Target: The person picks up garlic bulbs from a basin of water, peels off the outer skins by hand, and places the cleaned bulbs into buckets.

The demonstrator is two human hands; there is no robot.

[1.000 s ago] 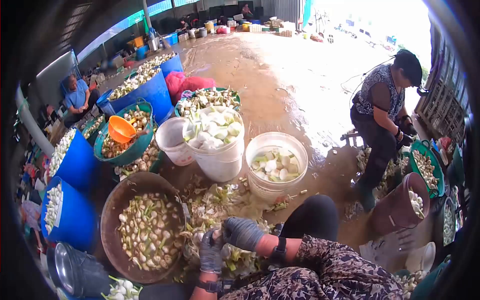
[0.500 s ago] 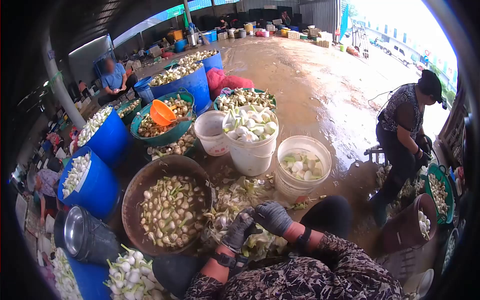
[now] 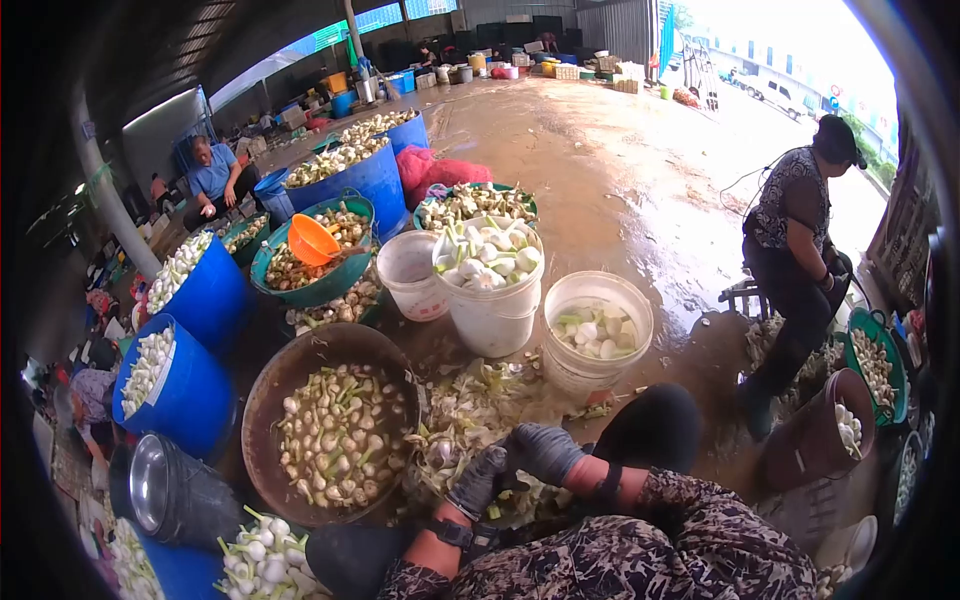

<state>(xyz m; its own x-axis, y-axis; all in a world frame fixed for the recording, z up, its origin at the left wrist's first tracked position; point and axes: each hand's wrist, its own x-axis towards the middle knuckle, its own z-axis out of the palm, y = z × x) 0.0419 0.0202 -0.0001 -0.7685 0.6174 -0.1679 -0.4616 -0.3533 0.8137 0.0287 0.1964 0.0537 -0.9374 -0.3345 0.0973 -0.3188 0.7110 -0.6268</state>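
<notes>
My left hand (image 3: 478,484), in a grey glove, is closed, its fingers pressed against my right hand. My right hand (image 3: 545,453), gloved too, is curled shut with its knuckles up. Whatever lies between them is hidden by the fingers. Below and behind the hands spreads a heap of pale peeled skins and leaves (image 3: 465,415). Left of them stands a wide brown basin (image 3: 262,425) of water, where many garlic bulbs (image 3: 345,435) with short green stems float. Just beyond my right hand is a white bucket (image 3: 598,375) with peeled garlic in water.
A fuller white bucket (image 3: 490,320) of peeled garlic stands ahead, beside a smaller white pail (image 3: 408,290). Blue tubs (image 3: 190,400) of garlic line the left. An orange bowl (image 3: 313,240) rests in a green tub. At right, a person (image 3: 800,240) stands by a brown bucket (image 3: 815,445).
The view has shifted slightly. My left hand's fingers have drawn in closer against my right hand. The seated person at the back left has lowered an arm, and the standing person at right has shifted slightly.
</notes>
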